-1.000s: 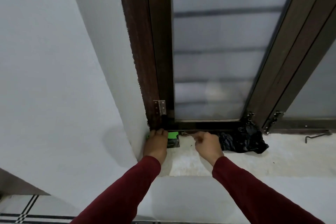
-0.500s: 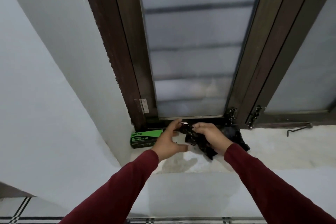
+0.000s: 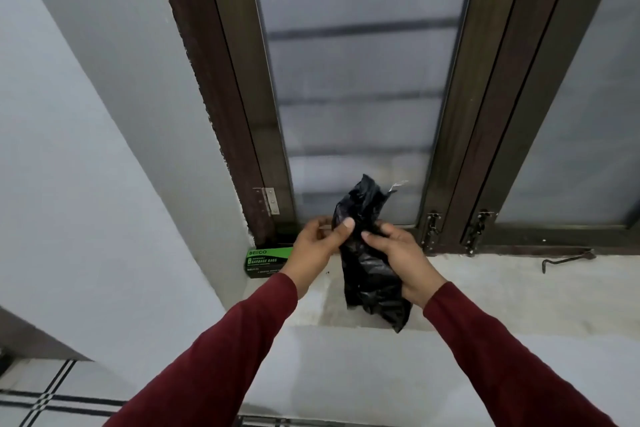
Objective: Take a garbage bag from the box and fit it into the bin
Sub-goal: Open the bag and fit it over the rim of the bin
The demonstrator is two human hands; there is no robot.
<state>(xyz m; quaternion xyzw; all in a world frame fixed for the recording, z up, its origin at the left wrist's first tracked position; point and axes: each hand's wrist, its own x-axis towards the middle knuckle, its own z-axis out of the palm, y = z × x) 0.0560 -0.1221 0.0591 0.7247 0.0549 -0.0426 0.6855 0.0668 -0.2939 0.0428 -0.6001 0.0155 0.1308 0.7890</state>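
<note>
A crumpled black garbage bag (image 3: 367,274) hangs upright above the window sill, held between both hands. My left hand (image 3: 317,250) pinches its left edge with thumb and fingers. My right hand (image 3: 403,260) grips its right side, fingers curled round the plastic. The bag's top sticks up above my hands and its lower end dangles to the sill's front edge. The green and black garbage bag box (image 3: 265,262) lies on the sill in the left corner, just left of my left hand. No bin is in view.
The grey sill (image 3: 502,291) runs to the right under a brown-framed frosted window (image 3: 360,97). A metal window stay (image 3: 568,259) lies on the sill at the right. A white wall (image 3: 86,184) closes the left side; tiled floor shows bottom left.
My left hand left the box and came to the bag. Both hands have lifted the black bag off the sill and raised it upright in front of the window.
</note>
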